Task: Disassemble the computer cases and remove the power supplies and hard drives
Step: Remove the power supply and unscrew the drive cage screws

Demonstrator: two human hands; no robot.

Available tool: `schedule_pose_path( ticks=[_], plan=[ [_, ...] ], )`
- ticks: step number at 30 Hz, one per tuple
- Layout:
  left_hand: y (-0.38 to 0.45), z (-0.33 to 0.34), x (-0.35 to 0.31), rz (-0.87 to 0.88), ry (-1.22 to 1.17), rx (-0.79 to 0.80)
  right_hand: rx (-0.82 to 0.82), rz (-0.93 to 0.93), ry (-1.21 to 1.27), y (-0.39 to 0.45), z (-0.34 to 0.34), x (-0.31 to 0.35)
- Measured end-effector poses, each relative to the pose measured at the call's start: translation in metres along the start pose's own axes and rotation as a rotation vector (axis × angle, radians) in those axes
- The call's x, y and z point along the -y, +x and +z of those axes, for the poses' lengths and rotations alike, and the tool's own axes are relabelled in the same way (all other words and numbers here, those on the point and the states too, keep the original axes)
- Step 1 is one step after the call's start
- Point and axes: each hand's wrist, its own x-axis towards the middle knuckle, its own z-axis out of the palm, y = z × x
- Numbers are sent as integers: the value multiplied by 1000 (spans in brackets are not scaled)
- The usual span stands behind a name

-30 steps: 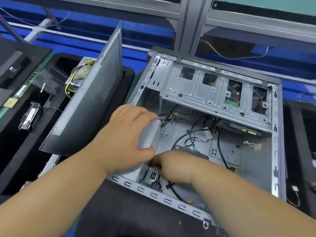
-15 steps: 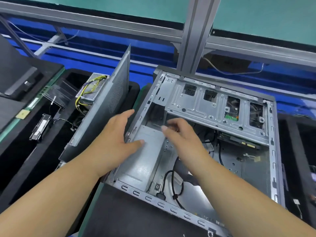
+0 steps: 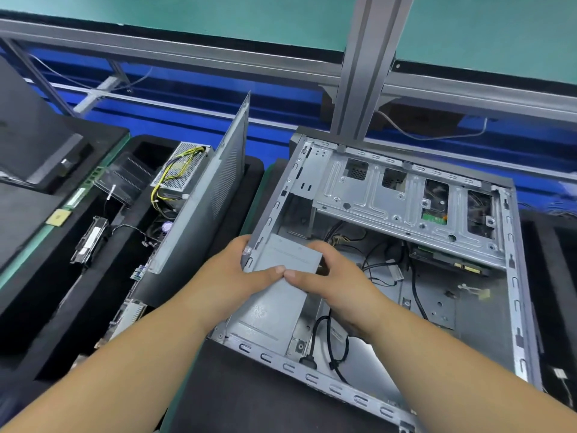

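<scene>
From the head view, the power supply (image 3: pixel 281 295) sits in the near-left corner of the open computer case (image 3: pixel 515 307) on the counter. The left hand (image 3: pixel 237 273) grips its left side over the case wall, thumb pressing on top; the right hand (image 3: pixel 324 276) curls over its right edge. Black cables (image 3: pixel 331 342) trail beside it, likely attached: lifting now could snag them, or drag knuckles across the case's sharp sheet-metal rim.
</scene>
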Motion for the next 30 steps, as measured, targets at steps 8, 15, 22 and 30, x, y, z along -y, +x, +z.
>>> schedule_pose_path(
  ticks=[8,15,22,30],
  plan=[
    [-1,1,3,7,-49,8,-21,-43,41,0,1,-3],
    [0,2,3,29,-48,23,-41,-73,-109,-1,5,-2],
    [1,0,4,17,-6,-1,-105,-26,-105,18,-28,1],
    [24,-3,-12,245,176,-197,149,-124,-1270,76,-51,-13]
  ],
)
